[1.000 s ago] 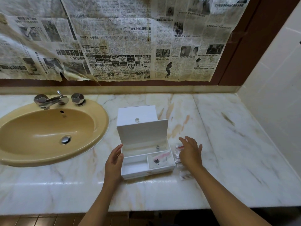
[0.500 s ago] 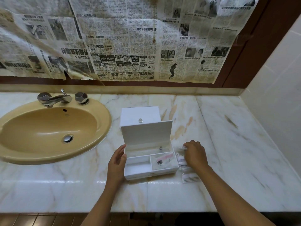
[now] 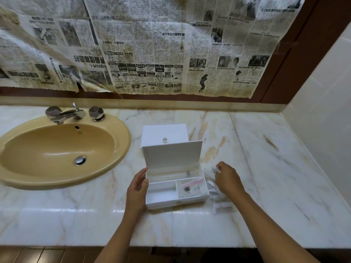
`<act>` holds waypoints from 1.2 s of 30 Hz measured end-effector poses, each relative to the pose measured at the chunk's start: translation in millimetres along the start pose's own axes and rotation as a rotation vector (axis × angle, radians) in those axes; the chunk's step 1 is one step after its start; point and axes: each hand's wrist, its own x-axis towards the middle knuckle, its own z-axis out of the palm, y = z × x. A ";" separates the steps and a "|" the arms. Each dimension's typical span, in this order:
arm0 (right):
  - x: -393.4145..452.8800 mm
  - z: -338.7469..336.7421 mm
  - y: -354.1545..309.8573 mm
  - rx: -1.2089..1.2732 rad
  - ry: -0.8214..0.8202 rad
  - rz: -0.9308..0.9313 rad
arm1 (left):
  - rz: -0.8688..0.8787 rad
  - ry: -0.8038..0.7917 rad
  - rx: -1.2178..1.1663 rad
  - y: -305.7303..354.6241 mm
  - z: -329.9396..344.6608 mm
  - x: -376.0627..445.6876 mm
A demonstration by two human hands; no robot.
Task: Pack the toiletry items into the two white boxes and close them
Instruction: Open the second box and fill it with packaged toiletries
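Observation:
An open white box stands on the marble counter with its lid raised. Its right compartment holds a clear packet with a pink item; the left compartment looks bare. Behind it sits a second white box, closed, with a small clear knob. My left hand rests against the open box's left wall, fingers straight. My right hand pinches a clear toiletry packet just right of the box. More clear packets lie under that hand, and a packet of cotton swabs lies nearer the front edge.
A tan oval sink with a chrome tap fills the counter's left. Newspaper covers the mirror behind. A tiled wall bounds the right side. Bare marble stretches right of the packets.
My right hand went from lying flat over the packets to curling and pinching one, lifting it slightly. My left hand stayed at the box's left wall. The camera tilted a little.

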 end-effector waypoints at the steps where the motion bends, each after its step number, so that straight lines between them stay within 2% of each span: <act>1: -0.3 -1.1 -0.6 -0.004 -0.003 0.013 | -0.002 0.000 -0.003 -0.3 0.0 0.1; 7: 0.7 -4.9 -0.7 0.045 0.029 0.027 | -0.008 0.000 -0.008 -0.2 0.4 0.0; 11: -0.7 -9.7 -5.4 0.111 0.191 -0.048 | -0.004 0.001 0.001 -0.1 1.3 -0.2; 14: -5.4 -19.8 -23.0 0.257 0.273 -0.168 | -0.006 0.004 0.006 0.3 1.5 -0.1; 18: -22.2 -18.3 -55.3 0.401 0.138 -0.395 | 0.003 0.003 -0.008 1.9 0.9 -1.2; 22: -45.6 4.1 -80.5 0.425 -0.059 -0.494 | -0.008 0.002 -0.021 2.5 1.2 -0.7; 30: -64.4 41.7 -99.4 0.085 -0.143 -0.600 | 0.000 0.007 -0.017 -0.9 0.6 2.7; 36: -69.4 51.8 -100.1 -0.099 -0.195 -0.609 | 0.000 0.006 0.001 -6.8 -0.8 4.6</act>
